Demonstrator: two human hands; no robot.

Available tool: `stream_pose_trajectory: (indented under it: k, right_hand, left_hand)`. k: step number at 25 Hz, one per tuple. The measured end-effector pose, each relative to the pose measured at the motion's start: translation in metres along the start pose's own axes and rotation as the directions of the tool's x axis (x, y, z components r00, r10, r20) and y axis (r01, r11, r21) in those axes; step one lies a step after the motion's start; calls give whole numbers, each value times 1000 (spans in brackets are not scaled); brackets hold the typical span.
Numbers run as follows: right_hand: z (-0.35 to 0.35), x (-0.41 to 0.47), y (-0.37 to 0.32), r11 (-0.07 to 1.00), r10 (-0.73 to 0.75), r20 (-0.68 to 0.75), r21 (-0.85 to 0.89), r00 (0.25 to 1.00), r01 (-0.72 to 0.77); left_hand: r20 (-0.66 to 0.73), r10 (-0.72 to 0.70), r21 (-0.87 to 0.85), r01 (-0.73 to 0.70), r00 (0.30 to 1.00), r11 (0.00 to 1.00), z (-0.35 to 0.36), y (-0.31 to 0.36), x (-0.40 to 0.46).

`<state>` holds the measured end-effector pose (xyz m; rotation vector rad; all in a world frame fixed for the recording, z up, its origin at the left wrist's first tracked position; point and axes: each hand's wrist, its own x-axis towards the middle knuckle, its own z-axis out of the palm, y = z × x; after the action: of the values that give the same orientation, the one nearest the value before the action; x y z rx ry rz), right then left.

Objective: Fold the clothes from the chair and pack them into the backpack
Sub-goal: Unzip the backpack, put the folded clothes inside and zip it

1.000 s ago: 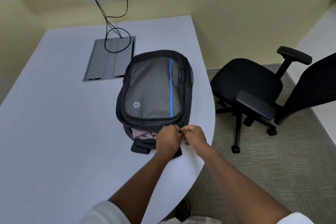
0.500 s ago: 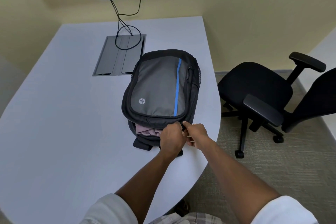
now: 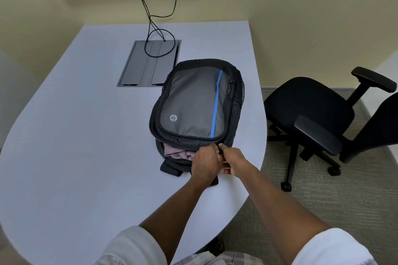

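On the white table [image 3: 86, 135], near its right edge, backpack [image 3: 193, 101] lies flat, near end open, pink clothes [image 3: 178, 153] showing inside. Left hand [image 3: 205, 162] and right hand [image 3: 233, 160] meet at the opening, fingers curled, gripping the backpack's edge; chair [image 3: 312, 105] stands right
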<state>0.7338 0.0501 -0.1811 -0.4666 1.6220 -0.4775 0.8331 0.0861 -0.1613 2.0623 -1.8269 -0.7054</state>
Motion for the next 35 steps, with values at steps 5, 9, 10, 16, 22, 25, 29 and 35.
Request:
stream_pose_trajectory:
  k: [5,9,10,16,22,25,29,35]
  right_hand:
    - [4,5,-5,999,-50,-58,7,997,51]
    - [5,8,0,997,-70,-81,5,994,71]
    - [5,8,0,997,-78,-83,2,994,79]
    - [-7,13,-2,996,-93,-73,5,993,93]
    - [-22,16,-7,994,-113,-82,1,990,113]
    - [-34,21,-11,991,-132,-125,20,983,135]
    - [-49,24,-19,986,-161,-185,3,969,165]
    - [-40,2,-14,874,-415,-380,-418,827,247]
  left_hand:
    - [-10,7,71,-6,1000,997,3,1,1]
    - [15,-15,90,13,1000,996,1,-2,4]
    - [23,-12,85,10,1000,996,0,-2,5]
    - [19,-14,49,13,1000,999,-13,-20,-1]
    - [41,-82,2,82,996,997,-35,-57,-8]
    - [24,-92,44,91,995,995,-51,-78,-8]
    - [14,-101,49,100,995,994,-64,-99,-10]
    - [38,-65,9,65,997,998,-63,-96,-8]
